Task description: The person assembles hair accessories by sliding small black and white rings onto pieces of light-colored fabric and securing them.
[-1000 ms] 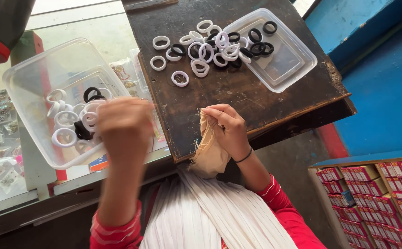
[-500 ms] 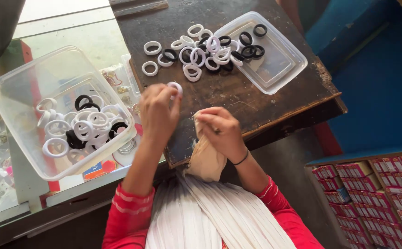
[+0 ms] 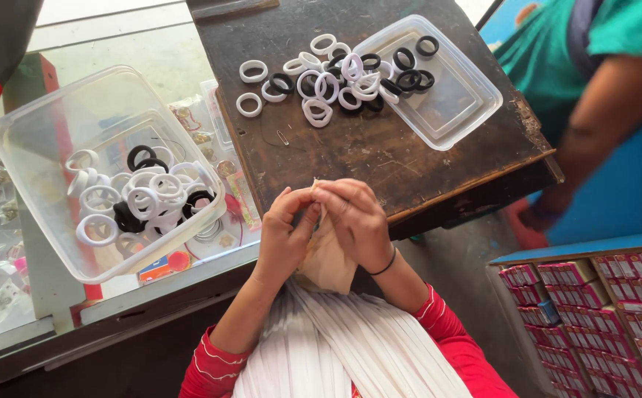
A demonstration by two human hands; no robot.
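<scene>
Right now the left hand [image 3: 285, 234] and right hand [image 3: 356, 221] are meeting at the near edge of the dark wooden board [image 3: 380, 147], fingers pinching together on a beige cloth [image 3: 328, 258] that is hanging between them. White and black rings [image 3: 335, 77] are lying farther up the board, spilling from a clear lid [image 3: 457, 99]. More are sitting in the plastic tub [image 3: 48, 133] at the left.

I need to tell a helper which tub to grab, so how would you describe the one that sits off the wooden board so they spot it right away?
Start at the dark wooden board in the middle, then look left to the glass counter. There stands a deep clear plastic tub holding white and black rings. Unlike the shallow clear tray on the board's right end, it is tall-walled.
</scene>
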